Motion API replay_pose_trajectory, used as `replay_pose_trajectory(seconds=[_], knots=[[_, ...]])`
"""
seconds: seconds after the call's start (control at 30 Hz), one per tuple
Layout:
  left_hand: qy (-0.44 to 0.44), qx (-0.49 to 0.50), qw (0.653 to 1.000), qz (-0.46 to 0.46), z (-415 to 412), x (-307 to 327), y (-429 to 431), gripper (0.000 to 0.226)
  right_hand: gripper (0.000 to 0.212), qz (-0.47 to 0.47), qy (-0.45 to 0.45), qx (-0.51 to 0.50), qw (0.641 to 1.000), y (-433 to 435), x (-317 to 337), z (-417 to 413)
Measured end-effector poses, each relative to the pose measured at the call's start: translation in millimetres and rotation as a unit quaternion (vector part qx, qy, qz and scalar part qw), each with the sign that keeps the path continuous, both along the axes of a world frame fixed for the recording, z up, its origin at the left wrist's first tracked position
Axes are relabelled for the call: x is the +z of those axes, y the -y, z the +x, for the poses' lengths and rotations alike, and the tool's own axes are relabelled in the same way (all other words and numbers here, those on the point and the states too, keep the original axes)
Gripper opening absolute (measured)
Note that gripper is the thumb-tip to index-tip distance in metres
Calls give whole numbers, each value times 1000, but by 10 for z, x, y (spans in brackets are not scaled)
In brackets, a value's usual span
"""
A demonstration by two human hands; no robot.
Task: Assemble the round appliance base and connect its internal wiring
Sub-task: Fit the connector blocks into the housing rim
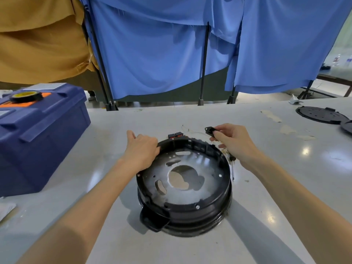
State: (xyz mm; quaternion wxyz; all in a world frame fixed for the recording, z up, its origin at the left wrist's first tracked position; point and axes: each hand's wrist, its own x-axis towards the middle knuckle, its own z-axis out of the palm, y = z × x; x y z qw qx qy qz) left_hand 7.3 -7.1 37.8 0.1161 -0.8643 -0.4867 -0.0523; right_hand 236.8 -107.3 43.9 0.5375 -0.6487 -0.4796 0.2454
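The round black appliance base point(190, 212) sits on the grey table in front of me, with a silver perforated metal plate point(205, 180) inside it. My left hand point(142, 149) grips its upper left rim. My right hand point(232, 138) pinches a small black socket part point(209, 129) above the far right rim, and thin pale wires point(192, 131) trail from it over the table. A small black and red connector block point(174, 135) sits just behind the far rim.
A blue toolbox point(38, 138) with a roll of black tape point(26, 96) on its lid stands at the left. A screwdriver point(232, 166) lies right of the base. Black round covers point(322, 115) lie at the far right. Blue curtains point(162, 54) hang behind the table.
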Motion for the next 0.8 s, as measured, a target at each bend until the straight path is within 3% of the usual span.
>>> replay_pose_trajectory(seconds=[0.1, 0.23, 0.4, 0.57, 0.8], knots=[[35, 58, 998, 15, -79, 28, 72, 38, 7, -50, 16, -8, 999, 20, 19, -42], [59, 122, 990, 23, -118, 72, 242, 33, 12, -85, -24, 28, 996, 84, 92, -81], [71, 171, 982, -22, -81, 85, 446, 28, 12, -92, -1, 43, 995, 25, 106, -222], [53, 182, 978, -92, -96, 62, 515, 24, 16, -125, 6, 51, 991, -162, 116, -178], [-38, 164, 970, -175, -105, 152, 553, 20, 16, -160, 6, 48, 986, -229, 9, -139]])
